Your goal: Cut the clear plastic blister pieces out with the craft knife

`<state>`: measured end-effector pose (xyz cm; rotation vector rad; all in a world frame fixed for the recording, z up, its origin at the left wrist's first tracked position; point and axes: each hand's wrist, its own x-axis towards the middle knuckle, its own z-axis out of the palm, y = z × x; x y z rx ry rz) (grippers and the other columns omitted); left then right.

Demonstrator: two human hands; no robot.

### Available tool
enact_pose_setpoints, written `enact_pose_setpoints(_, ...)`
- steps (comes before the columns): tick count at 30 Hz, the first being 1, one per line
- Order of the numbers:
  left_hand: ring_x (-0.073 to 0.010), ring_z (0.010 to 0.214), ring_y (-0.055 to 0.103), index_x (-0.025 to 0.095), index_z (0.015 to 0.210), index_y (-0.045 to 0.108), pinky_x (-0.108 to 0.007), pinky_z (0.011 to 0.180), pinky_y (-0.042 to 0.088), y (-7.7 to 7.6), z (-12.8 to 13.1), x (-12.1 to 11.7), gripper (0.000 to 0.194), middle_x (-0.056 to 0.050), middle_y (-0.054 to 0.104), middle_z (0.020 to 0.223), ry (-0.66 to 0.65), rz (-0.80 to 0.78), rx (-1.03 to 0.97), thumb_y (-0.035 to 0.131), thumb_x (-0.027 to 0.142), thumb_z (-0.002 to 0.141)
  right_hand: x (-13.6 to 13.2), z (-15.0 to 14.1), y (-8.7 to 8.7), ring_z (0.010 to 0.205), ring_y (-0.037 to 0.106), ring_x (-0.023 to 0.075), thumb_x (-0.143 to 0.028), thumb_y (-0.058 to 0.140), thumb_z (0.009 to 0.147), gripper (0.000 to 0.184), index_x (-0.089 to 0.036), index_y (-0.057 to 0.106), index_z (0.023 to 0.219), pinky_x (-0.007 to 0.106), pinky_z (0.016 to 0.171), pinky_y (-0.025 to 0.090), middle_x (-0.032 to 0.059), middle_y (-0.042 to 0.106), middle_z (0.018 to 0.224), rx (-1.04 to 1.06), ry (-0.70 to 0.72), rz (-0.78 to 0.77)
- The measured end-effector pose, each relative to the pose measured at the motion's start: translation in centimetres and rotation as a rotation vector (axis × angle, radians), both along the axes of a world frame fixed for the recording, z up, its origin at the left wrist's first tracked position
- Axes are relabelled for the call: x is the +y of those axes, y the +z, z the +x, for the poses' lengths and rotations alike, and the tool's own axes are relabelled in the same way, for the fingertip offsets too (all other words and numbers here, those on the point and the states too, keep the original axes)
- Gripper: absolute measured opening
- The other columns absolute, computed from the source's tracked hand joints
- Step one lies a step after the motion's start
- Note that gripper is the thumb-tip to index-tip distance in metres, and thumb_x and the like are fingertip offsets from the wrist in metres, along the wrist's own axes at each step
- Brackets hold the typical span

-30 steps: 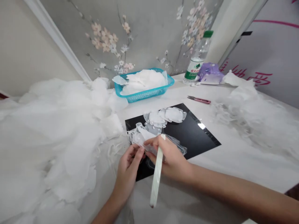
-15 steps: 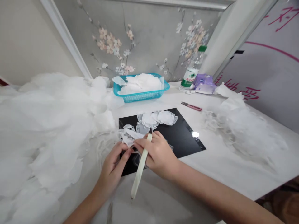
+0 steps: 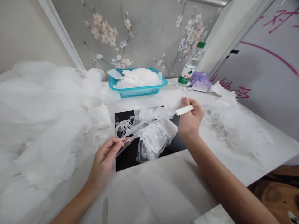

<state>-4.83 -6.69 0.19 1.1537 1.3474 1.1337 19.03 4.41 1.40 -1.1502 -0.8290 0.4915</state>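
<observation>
My left hand [image 3: 108, 152] pinches the near end of thin white stretchy strands [image 3: 133, 132] over the left side of a black board [image 3: 127, 161]. The strands run up and right toward my right hand [image 3: 191, 119]. That hand is closed around a pale-handled tool [image 3: 184, 110], whose tip I cannot see; whether its fingers also grip the strands is unclear. Between my hands, translucent white cut-out pieces [image 3: 155, 137] lie piled on the board. More such pieces [image 3: 149, 113] overlap along its far edge.
A blue basket [image 3: 137, 92] of white sheets stands at the back, with a water bottle [image 3: 187, 73] and a purple packet [image 3: 200, 81] to its right. Heaped white sheets [image 3: 46, 118] cover the left side. Another white pile [image 3: 238, 121] lies at the right.
My hands have moved apart: the right one went up and right with the tool, stretching the strands between them. The white pieces beneath have come into sight. The view has shifted slightly.
</observation>
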Motion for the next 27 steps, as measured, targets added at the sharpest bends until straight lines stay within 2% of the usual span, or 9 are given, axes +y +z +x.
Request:
enact_pose_setpoints(4, -0.0229, 0.11, 0.061, 0.022, 0.079, 0.056, -0.035, 0.1, 0.04, -0.4, 0.3, -0.2, 0.024, -0.002, 0.071, 0.099, -0.01, -0.009, -0.134, 0.056, 0.045, 0.087, -0.4, -1.2, -0.6, 0.054, 0.042, 0.0102, -0.043, 0.061, 0.077, 0.027, -0.018, 0.055, 0.072, 0.023, 0.047, 0.037, -0.0021, 0.047, 0.062, 0.091, 0.011, -0.045)
enact_pose_setpoints(7, -0.0178, 0.094, 0.065, 0.022, 0.085, 0.053, -0.033, 0.092, 0.046, -0.5, 0.7, -0.3, 0.023, -0.002, 0.069, 0.096, 0.007, 0.0, -0.13, 0.054, 0.045, 0.088, -1.6, -3.2, -1.0, 0.052, 0.047, 0.0104, -0.045, 0.061, 0.078, 0.027, -0.019, 0.055, 0.073, 0.022, 0.043, 0.041, -0.002, 0.051, 0.062, 0.09, 0.171, -0.112)
enact_pose_setpoints(9, -0.0111, 0.073, 0.062, 0.025, 0.091, 0.049, -0.024, 0.074, 0.05, -0.4, 0.8, -0.3, 0.024, 0.004, 0.064, 0.082, 0.168, 0.083, -0.088, 0.067, 0.038, 0.081, -2.9, -4.5, -0.9, 0.052, 0.05, 0.0106, -0.044, 0.059, 0.081, 0.027, -0.018, 0.059, 0.074, 0.023, 0.044, 0.044, -0.0013, 0.054, 0.063, -0.002, 0.384, -0.166)
enact_pose_setpoints(12, -0.0055, 0.046, 0.043, 0.027, 0.095, 0.047, -0.015, 0.047, 0.038, -0.1, 0.8, -0.4, 0.042, 0.012, 0.049, 0.059, 0.397, 0.23, -0.024, 0.079, 0.027, 0.067, -5.3, -6.0, -0.6, 0.054, 0.054, 0.0111, -0.036, 0.056, 0.087, 0.022, -0.018, 0.065, 0.077, 0.023, 0.049, 0.047, -0.0006, 0.06, 0.062, -0.311, 0.404, -0.062)
enact_pose_setpoints(15, -0.0108, 0.054, 0.055, 0.02, 0.089, 0.063, -0.021, 0.049, 0.044, 0.1, 0.5, -0.2, 0.035, 0.002, 0.061, 0.064, 0.14, 0.064, -0.159, 0.068, 0.052, 0.074, -7.5, -6.9, -0.7, 0.068, 0.066, 0.0129, -0.021, 0.054, 0.09, 0.012, -0.018, 0.066, 0.091, 0.022, 0.062, 0.053, 0.0028, 0.072, 0.081, -0.677, 0.463, 0.236)
enact_pose_setpoints(18, -0.0241, 0.083, 0.066, 0.015, 0.086, 0.071, -0.032, 0.07, 0.053, 0.2, 0.2, 0.3, 0.051, -0.008, 0.072, 0.084, -0.015, -0.178, -0.364, 0.061, 0.064, 0.072, -8.8, -7.6, -1.1, 0.086, 0.07, 0.017, -0.016, 0.055, 0.089, 0.012, -0.014, 0.063, 0.098, 0.024, 0.076, 0.056, 0.0078, 0.074, 0.096, -0.874, 0.732, 0.483)
enact_pose_setpoints(20, -0.0247, 0.089, 0.066, 0.016, 0.085, 0.072, -0.03, 0.076, 0.052, 0.2, 0.0, 0.6, 0.039, -0.007, 0.073, 0.087, 0.032, -0.258, -0.353, 0.072, 0.051, 0.068, -9.2, -7.8, -1.2, 0.089, 0.07, 0.0184, -0.021, 0.056, 0.09, 0.014, -0.014, 0.062, 0.101, 0.026, 0.079, 0.057, 0.0086, 0.073, 0.097, -0.789, 0.871, 0.458)
enact_pose_setpoints(23, -0.0239, 0.094, 0.066, 0.019, 0.091, 0.073, -0.028, 0.076, 0.05, 0.0, -0.4, 0.9, 0.034, -0.004, 0.074, 0.093, 0.046, -0.298, -0.271, 0.076, 0.041, 0.066, -9.0, -7.6, -1.3, 0.086, 0.069, 0.0163, -0.038, 0.046, 0.095, 0.031, -0.018, 0.054, 0.117, 0.028, 0.08, 0.056, 0.0073, 0.072, 0.1, -0.47, 0.987, 0.22)
enact_pose_setpoints(27, -0.0258, 0.103, 0.064, 0.02, 0.106, 0.069, -0.032, 0.087, 0.047, -0.7, -0.8, 0.7, 0.04, -0.005, 0.073, 0.106, -0.059, -0.287, -0.21, 0.073, 0.041, 0.072, -8.2, -6.9, -1.4, 0.054, 0.054, 0.0103, -0.054, 0.03, 0.096, 0.043, -0.027, 0.04, 0.128, 0.027, 0.055, 0.05, 0.0004, 0.061, 0.082, -0.117, 0.905, -0.012)
